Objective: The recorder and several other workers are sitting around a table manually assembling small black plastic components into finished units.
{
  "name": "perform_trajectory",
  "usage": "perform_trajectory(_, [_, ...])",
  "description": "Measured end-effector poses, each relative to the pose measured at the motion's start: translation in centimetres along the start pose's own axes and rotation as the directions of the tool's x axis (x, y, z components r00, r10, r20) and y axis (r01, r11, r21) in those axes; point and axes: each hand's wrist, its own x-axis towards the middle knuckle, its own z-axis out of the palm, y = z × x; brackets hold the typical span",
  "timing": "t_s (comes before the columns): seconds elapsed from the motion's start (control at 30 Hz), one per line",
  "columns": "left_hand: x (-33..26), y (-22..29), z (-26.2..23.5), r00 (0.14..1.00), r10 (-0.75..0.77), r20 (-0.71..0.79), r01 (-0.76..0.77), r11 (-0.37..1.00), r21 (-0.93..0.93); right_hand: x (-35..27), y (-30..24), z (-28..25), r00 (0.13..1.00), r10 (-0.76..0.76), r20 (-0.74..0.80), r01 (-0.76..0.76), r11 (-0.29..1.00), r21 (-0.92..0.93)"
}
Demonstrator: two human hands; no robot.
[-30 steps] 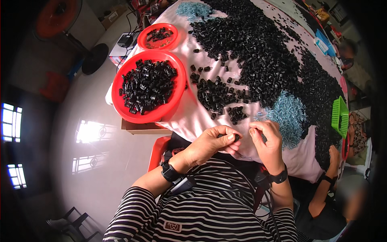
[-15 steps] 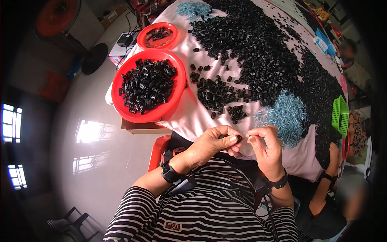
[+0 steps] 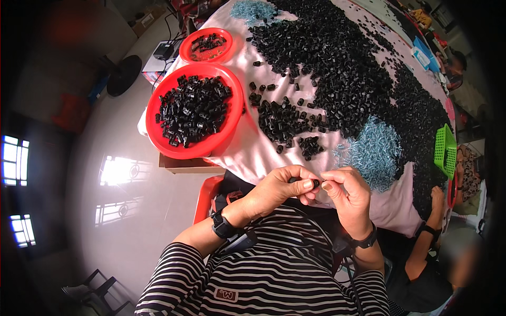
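Observation:
My left hand [image 3: 282, 189] is closed round a small black plastic piece [image 3: 315, 183], whose end shows past the thumb. Right beside it, the thumb and forefinger of my right hand [image 3: 350, 197] pinch together at the end of that piece. Whatever lies between those fingertips is too small to make out. Both hands are held over my lap at the table's near edge. Just beyond them lie a small cluster of black pieces [image 3: 310, 147] and a heap of thin bluish-silver parts [image 3: 375, 152], which look like screws or pins.
Left on the pink cloth [image 3: 240, 160] stands a red basin [image 3: 154, 118] of black pieces, with a smaller red bowl [image 3: 229, 51] behind. A large black heap [image 3: 337, 73] covers the far table. A green basket [image 3: 445, 152] and a co-worker's hand [image 3: 437, 199] are at right.
My right hand has shifted slightly left, bringing its pinched fingertips up to the black piece. My left hand has barely moved and keeps its hold.

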Motion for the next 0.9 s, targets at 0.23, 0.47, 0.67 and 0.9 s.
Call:
perform_trajectory(0.23, [-0.03,-0.12,0.07,0.999,0.009,-0.034,-0.008,0.999,0.038,0.06,-0.51,0.20,0.999,0.042,0.004,-0.041,0.996,-0.076])
perform_trajectory(0.47, [-0.05,-0.17,0.06,0.999,0.029,-0.033,-0.027,0.997,0.067,0.18,-0.66,0.57,0.997,-0.070,-0.032,0.059,0.963,-0.264])
perform_trajectory(0.67, [-0.09,-0.16,0.19,0.998,0.024,-0.050,-0.020,0.997,0.074,-0.10,-0.18,0.79,0.998,-0.066,-0.019,0.058,0.963,-0.265])
perform_trajectory(0.9, [-0.20,-0.13,0.69,0.998,0.027,-0.065,-0.020,0.995,0.095,-0.28,0.07,0.77,1.000,0.014,-0.001,-0.014,0.992,-0.126])
